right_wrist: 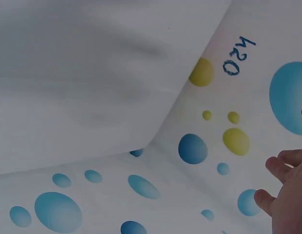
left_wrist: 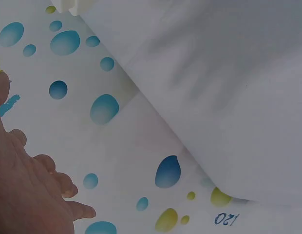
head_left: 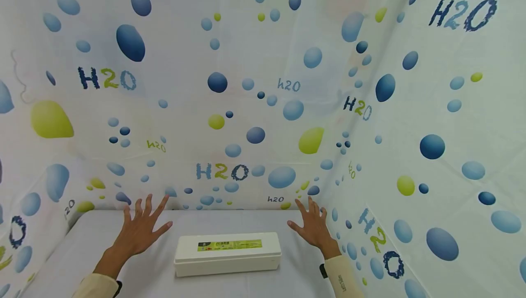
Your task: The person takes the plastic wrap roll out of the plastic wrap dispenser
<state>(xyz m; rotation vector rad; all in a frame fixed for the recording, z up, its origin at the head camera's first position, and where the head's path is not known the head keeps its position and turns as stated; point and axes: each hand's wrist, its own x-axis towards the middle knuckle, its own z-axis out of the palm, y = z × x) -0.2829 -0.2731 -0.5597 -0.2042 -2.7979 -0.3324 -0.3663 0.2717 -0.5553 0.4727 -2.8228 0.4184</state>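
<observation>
Centrally, toward the near edge of the tabletop (head_left: 82,243), a long white box (head_left: 228,253) is seen lying flat. It is a rectangular, smooth, plastic-looking container with rounded corners and a shallow lid whose rim overhangs the body slightly; a narrow green and yellow label runs along the top of the lid. The tabletop is covered by a plain, matte white cloth, seen in the wrist views as softly creased.

The left hand (head_left: 139,229) is held spread wide to the left of the box, palm down, fingers straight and fanned toward the far edge; nothing is gripped by it, and it lies apart from the box. Whether the palm rests on the cloth or hovers over it cannot be told. The right hand (head_left: 314,227) is likewise opened flat to the right of the box, near the right edge, fingers extended and holding nothing. Cream-coloured sleeves are seen at both wrists.

On three sides the tabletop is enclosed by a thin, smooth printed sheet (head_left: 263,83), white with rounded blue and yellow-green drops and "H2O" lettering. In the left wrist view, fingertips (left_wrist: 78,210) are seen against this sheet (left_wrist: 141,146); in the right wrist view, fingertips (right_wrist: 280,165) appear at the frame's edge.
</observation>
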